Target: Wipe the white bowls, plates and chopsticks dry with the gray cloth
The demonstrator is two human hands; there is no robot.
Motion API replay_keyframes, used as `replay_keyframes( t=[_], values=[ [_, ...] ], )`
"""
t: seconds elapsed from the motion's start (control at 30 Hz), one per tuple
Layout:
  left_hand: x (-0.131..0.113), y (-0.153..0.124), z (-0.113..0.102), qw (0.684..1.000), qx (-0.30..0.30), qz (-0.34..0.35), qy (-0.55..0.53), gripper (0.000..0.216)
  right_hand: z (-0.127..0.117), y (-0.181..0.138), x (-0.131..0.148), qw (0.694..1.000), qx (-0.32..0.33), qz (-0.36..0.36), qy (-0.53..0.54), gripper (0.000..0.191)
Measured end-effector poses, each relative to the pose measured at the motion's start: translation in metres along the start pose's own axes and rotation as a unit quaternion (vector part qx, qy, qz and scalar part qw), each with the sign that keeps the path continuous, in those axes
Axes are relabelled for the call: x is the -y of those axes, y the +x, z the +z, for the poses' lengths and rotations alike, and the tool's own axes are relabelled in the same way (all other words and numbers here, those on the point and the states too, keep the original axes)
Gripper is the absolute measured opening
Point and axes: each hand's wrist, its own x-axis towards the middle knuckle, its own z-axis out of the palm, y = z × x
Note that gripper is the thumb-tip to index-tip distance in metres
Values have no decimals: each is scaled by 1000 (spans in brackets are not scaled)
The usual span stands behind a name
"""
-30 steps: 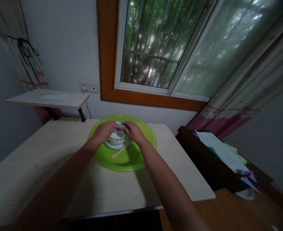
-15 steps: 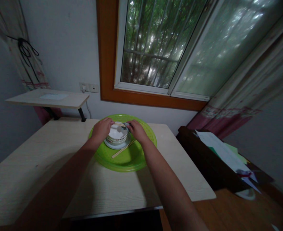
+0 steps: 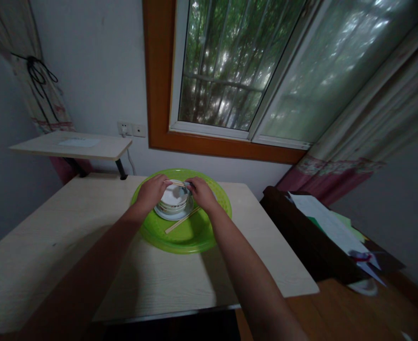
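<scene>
A pair of light wooden chopsticks (image 3: 176,183) stretches between my two hands, above a stack of white bowls (image 3: 173,196). My left hand (image 3: 152,192) pinches one end. Closed around the other end is my right hand (image 3: 200,192), with a small grey-blue piece (image 3: 187,185), possibly cloth, at its fingertips. The bowls stand on a pale plate (image 3: 173,218) inside a round green tray (image 3: 187,248). More chopsticks (image 3: 181,222) lie slanted on the tray, in front of the plate and towards its right.
The tray rests on a pale wooden table (image 3: 173,279). A small raised shelf (image 3: 70,144) with a sheet of paper is at the back left. Beyond the table are a wall and a window (image 3: 223,71). Papers (image 3: 322,218) lie on a dark piece of furniture at the right.
Both hands stay almost in place over the bowls. My left fingers have shifted slightly to the right along the chopsticks. Bowls, plate and tray have not moved.
</scene>
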Motion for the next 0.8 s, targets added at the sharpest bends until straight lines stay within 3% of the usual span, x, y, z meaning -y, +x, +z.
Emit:
replay_keyframes(
  t=[0.37,0.8],
  values=[
    [0,2,-3,996,6,-51,-78,23,0,-1,-1,997,-24,22,68,15],
    [3,2,-3,983,29,-93,-158,23,-3,-1,0,998,-27,1,63,15]
  ],
)
